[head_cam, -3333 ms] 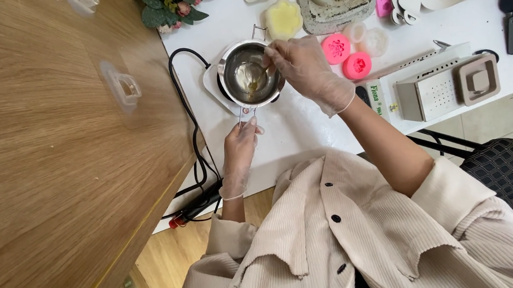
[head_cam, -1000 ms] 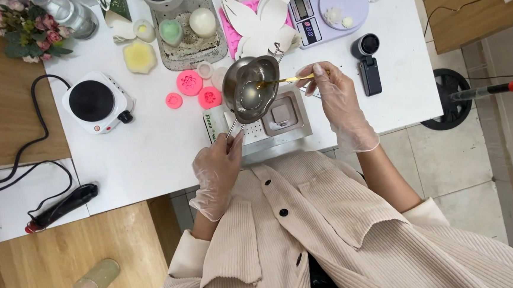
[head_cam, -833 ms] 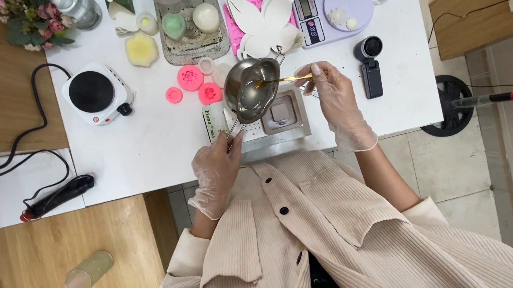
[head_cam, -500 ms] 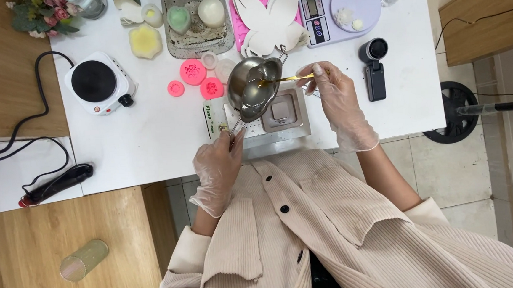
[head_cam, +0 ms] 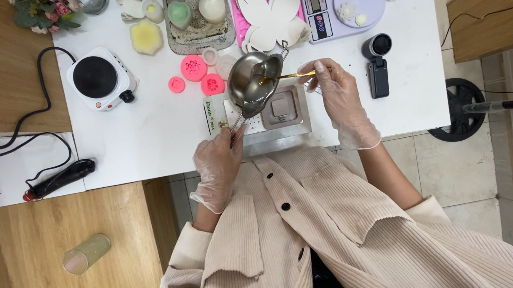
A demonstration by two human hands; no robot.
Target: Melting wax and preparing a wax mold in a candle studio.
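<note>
My left hand (head_cam: 221,162), in a clear glove, grips the handle of a small steel melting pot (head_cam: 251,82) and holds it tilted above a grey square mould (head_cam: 280,109) on the white table (head_cam: 149,138). My right hand (head_cam: 331,91), also gloved, pinches a thin gold spoon (head_cam: 285,76) whose tip reaches into the pot's clear liquid. Pink flower-shaped pieces (head_cam: 195,68) lie just left of the pot.
A white hot plate (head_cam: 99,78) stands at the left with its black cable (head_cam: 39,86) and a power strip (head_cam: 63,178). Farther back are a lilac kitchen scale (head_cam: 344,6), a white butterfly mould (head_cam: 269,15), a tray (head_cam: 196,14) with wax shapes, a yellow flower (head_cam: 145,37) and a black camera (head_cam: 377,64).
The pot came off the hot plate and now hangs over the grey mould. Over the last second it has tilted a little more while the spoon stays in it.
</note>
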